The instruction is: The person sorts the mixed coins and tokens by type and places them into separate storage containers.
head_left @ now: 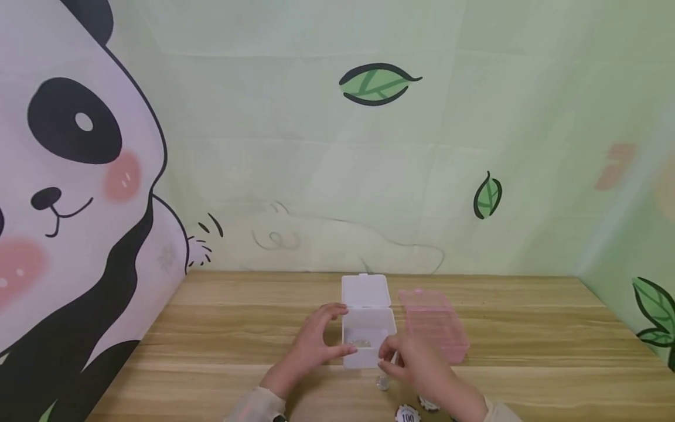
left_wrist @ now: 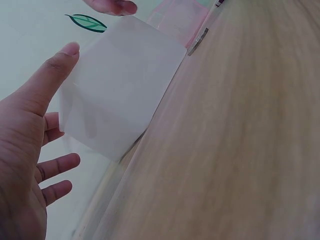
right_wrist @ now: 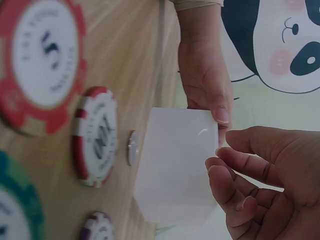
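Spreads left hand (head_left: pixel 311 340) wide about the left side of a white hinged box (head_left: pixel 361 358), thumb at the near rim, fingers toward the far left, relaxed rather than clenched. Poises right hand (head_left: pixel 422 363) at the near right corner, thumb and forefinger tips almost together, other fingers curled; cannot tell about any small thing between them. Shows the box on a wooden table (head_left: pixel 211 346), with lid (head_left: pixel 365 291) folded back on the far side and silvery pieces (head_left: pixel 361 344) inside toward the near wall. Just nearer, on the table, a silvery disc (head_left: pixel 382 383); nearer again, poker chips (right_wrist: pixel 95 137), including one marked 100. To the right, a translucent pink box (head_left: pixel 435 340). Beyond, a pale green backdrop (head_left: pixel 263 117) with a panda (head_left: pixel 142 111) on the left.
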Motion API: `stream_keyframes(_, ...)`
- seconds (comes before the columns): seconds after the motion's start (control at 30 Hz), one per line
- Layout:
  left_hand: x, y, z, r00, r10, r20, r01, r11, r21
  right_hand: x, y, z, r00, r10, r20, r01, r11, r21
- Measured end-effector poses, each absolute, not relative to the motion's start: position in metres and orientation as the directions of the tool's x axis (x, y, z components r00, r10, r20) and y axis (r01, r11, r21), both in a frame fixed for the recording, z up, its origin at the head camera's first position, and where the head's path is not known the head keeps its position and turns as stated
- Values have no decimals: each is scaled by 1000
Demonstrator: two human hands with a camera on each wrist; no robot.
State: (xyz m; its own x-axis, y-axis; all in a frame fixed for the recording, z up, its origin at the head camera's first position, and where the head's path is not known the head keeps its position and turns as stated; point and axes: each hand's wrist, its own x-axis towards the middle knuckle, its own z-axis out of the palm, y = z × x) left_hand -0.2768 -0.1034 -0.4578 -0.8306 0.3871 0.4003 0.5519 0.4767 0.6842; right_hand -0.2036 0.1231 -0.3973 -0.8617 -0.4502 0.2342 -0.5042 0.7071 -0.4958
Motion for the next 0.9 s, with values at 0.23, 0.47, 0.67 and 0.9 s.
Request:
stream_keyframes(0.23,-277,-104,-456,-828,387,405,556,477,681,-197,124,-404,-885,-421,198,-462,747,-478)
stream_keyframes(0.47,-276,-103,-457,-834,390,390,546,482,686,-193,122,-415,-890,-410,200,-456,787,-415)
stream_keyframes(0.67,-274,-102,-457,-834,388,391,546,483,685,-190,120,-422,-904,-386,183,-427,814,-392)
stream_keyframes(0.9,-274,-103,-455,-837,384,390,542,484,687,-189,121,-426,-915,-365,172,-403,844,-354)
